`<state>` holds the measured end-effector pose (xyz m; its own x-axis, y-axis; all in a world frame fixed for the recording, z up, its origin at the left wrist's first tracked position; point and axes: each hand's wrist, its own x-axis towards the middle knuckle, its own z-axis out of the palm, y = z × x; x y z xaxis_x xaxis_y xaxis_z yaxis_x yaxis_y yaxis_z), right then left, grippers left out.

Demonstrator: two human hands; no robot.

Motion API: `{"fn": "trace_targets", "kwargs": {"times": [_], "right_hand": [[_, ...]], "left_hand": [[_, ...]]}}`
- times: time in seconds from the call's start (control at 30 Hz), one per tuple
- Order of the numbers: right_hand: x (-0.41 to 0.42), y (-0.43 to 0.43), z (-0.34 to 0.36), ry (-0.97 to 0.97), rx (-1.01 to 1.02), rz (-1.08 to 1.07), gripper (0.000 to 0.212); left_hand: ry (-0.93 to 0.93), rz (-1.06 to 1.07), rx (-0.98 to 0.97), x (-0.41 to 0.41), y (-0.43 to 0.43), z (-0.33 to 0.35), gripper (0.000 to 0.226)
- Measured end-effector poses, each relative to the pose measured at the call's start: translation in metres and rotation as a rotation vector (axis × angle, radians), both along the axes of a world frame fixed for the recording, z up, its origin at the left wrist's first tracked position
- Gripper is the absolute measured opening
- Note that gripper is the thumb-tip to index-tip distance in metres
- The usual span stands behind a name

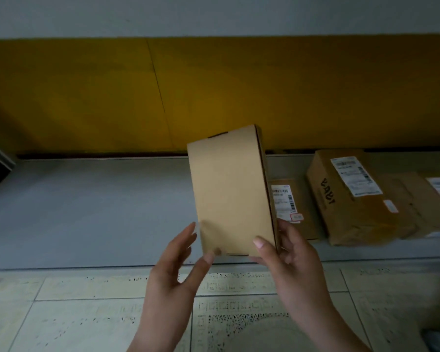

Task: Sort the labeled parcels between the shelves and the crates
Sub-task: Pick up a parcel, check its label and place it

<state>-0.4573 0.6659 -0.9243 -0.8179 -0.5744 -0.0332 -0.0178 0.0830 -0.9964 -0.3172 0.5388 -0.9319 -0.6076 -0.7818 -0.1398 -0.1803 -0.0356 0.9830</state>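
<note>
Right hand (290,260) grips the lower right corner of a plain tan cardboard box (229,189), thumb laid on the near face and fingers curled behind the right edge. Left hand (178,270) is spread, its fingers straight and just beside the box's left edge, with only the thumb tip touching the bottom left corner; it steadies rather than grips. Head view, the sole view supplied: the box is held upright with a slight tilt, in the air above the front lip of a long grey shelf (86,212). A dark yellow wall panel (213,92) backs the shelf, and pale patterned floor tiles (86,313) lie below. No label shows on the face turned to the camera; whether one sits on a hidden side cannot be told. Assessed risk: the box is held by its lower end alone, so most of its length stands above the grip, and a loosened thumb or a quick turn could let it pivot and drop to the floor. A second risk is missorting, should it be placed before its label is read. Count: one box in hand; three brown labelled parcels lying on the shelf to the right, namely a small flat carton (290,199), a larger paper-wrapped parcel (348,196) just beside it, and a third parcel (432,199) cut by the frame edge. No crate is in view.
</note>
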Motion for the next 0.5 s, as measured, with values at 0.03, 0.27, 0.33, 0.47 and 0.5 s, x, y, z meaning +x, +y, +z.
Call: {"fn": "trace_targets", "kwargs": {"times": [0.03,0.27,0.33,0.47,0.5], "right_hand": [[0.002,-0.001,-0.002,0.071,0.046,-0.009,0.034],[0.038,-0.011,-0.015,0.466,0.228,0.226,0.058],[0.045,-0.015,-0.016,0.561,0.276,0.247,0.063],[0.046,-0.018,-0.017,0.631,0.320,0.318,0.069],[0.044,-0.018,-0.016,0.593,0.308,0.337,0.069]], "left_hand": [[0.006,-0.022,0.017,0.000,0.001,0.000,0.062],[0.077,-0.193,0.138,-0.010,0.016,0.009,0.065],[0.123,-0.113,0.213,-0.013,0.016,0.014,0.040],[0.173,-0.003,0.306,-0.017,0.017,0.017,0.029],[0.180,0.008,0.318,-0.017,0.016,0.017,0.028]]}}
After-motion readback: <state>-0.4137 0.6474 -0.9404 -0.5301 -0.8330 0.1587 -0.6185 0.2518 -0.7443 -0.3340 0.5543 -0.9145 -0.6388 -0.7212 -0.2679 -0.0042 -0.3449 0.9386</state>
